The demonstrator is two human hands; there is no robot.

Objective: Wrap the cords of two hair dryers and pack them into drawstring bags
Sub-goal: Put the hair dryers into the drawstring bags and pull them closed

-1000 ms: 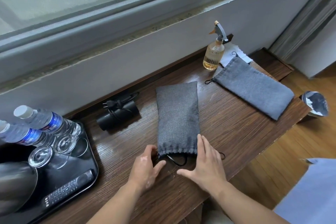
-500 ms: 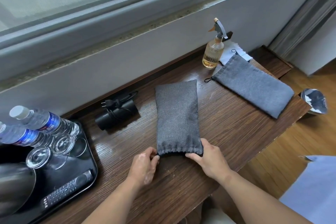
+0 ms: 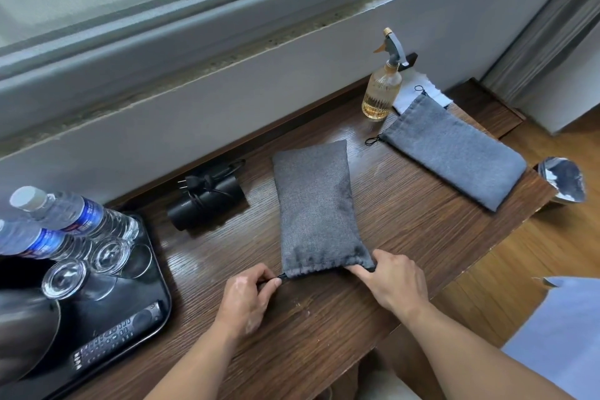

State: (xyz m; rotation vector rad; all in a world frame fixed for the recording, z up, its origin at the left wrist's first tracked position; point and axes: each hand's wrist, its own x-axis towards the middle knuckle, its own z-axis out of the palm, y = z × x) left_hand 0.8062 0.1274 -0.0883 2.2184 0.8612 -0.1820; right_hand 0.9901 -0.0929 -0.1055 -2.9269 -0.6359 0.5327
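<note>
Left hand (image 3: 250,299): thumb and forefinger tips (image 3: 274,282) pinched on the black drawstring (image 3: 281,277) where it leaves the near left corner of the dark grey bag (image 3: 316,208); the other fingers curl under the palm. Right hand (image 3: 394,279): fingers bent down onto the near right corner of the same bag, gripping the gathered hem; a bit of black cord shows at the fingertips, though whether it is held too cannot be told. Bag mouth puckered between the two hands, facing the near edge. The bag lies plump and lengthwise at the middle of the wooden table (image 3: 406,230), closed end toward the wall, contents hidden. To its left, near the wall, a black hair dryer (image 3: 207,201) lies on its side, cord wound round the body and plug prongs pointing left, apart from the bag. Far right, a second grey bag (image 3: 454,149) lies flat and slanted, mouth toward the wall, its cord loop on the wood. Just beyond it, a white cloth (image 3: 412,94) and an amber spray bottle (image 3: 381,91) standing upright. Near left, a black tray (image 3: 143,312) carries two water bottles (image 3: 74,214), upturned glasses (image 3: 108,253) and a remote control (image 3: 117,338). Window sill above, running along the wall.
</note>
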